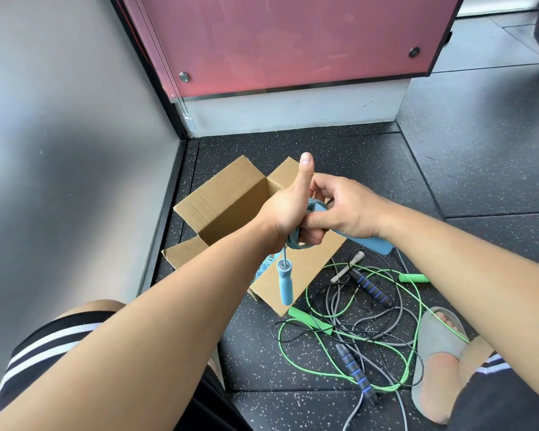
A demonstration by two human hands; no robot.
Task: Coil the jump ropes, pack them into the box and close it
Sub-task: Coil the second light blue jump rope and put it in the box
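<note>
Currently, a person is coiling a blue jump rope point(296, 242) above an open cardboard box point(224, 188), which is sitting on the speckled black floor point(448, 169). The left hand point(288, 209) is curling its fingers round the gathered loops, thumb sticking straight up, so its grip is clamped on the coil. The right hand point(346, 209) is closing its grip round the upper handle point(372, 245), whose long axis is slanting down and to the right. The dangling handle point(285, 284) is hanging below the left wrist on a short metal stem, nearly upright, with its free end pointing down at the floor.

Coiling of this rope is looking nearly finished. The next move is probably calling for tucking both handles against the loops and lowering the bundle into the box. To the right, other ropes are lying tangled and uncoiled on the floor, one with a green handle point(310, 321).
</note>
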